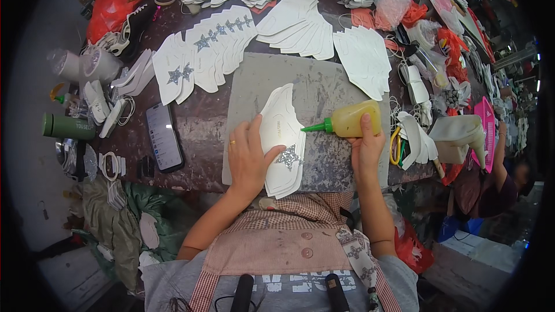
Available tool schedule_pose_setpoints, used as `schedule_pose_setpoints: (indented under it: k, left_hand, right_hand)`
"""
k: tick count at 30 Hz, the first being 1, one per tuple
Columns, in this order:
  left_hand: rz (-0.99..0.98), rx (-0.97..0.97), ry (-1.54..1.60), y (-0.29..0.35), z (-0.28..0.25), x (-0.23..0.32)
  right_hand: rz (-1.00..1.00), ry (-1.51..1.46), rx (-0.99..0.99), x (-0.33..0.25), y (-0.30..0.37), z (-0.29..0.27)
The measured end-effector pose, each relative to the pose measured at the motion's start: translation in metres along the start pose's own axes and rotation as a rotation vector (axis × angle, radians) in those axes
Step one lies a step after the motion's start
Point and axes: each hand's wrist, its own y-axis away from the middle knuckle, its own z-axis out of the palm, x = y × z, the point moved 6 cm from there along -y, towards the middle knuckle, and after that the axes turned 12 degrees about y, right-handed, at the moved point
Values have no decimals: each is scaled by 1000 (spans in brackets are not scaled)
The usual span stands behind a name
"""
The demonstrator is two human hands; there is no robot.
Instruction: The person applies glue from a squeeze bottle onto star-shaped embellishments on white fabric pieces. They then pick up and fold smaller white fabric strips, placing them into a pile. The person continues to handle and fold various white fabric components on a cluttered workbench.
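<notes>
A stack of white cut pieces [281, 138], matt and smooth like synthetic leather, is pressed flat; a glittery silver star [289, 157] is seen on the top piece. A soft translucent yellow plastic glue bottle [355, 119] with a glossy green nozzle is gripped. A grey work mat [329, 89] is scuffed and stained, on a worn dark counter [202, 121].

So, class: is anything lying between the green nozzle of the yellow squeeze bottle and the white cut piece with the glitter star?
Nothing visible. The right hand holds the yellow squeeze bottle, its green nozzle at the edge of the white cut piece, which the left hand presses onto the grey mat.
</notes>
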Motion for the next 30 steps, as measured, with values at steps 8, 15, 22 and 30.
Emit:
schedule_pose_setpoints:
  k: [8,15,22,30]
  left_hand:
    - [41,-11,48,1,2,2]
    - [101,-16,55,3,4,3]
    - [70,-37,84,4,5,1]
    - [-38,-27,283,-2,4,-2]
  right_hand:
    - [89,105,-85,0,22,-2]
    - [50,69,-53,-5,21,1]
    - [35,168,-85,-4,45,-9]
    - [113,109,-113,5,71,-21]
